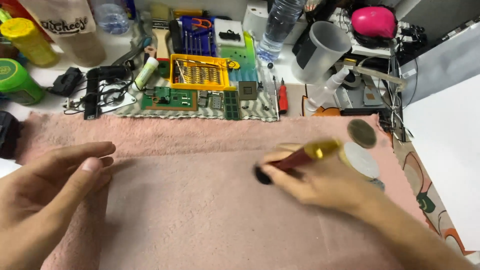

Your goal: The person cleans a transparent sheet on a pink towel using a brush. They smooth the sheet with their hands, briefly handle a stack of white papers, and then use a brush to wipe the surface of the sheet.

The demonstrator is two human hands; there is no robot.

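A pink towel (200, 200) covers the cluttered workbench (50, 80) beneath both hands.

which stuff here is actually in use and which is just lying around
In use:
right hand gripping the red and gold tool
small black round part under its tip
pink towel
left hand, open on the towel

Lying about:
yellow bit case
green circuit board
clear measuring cup
water bottle
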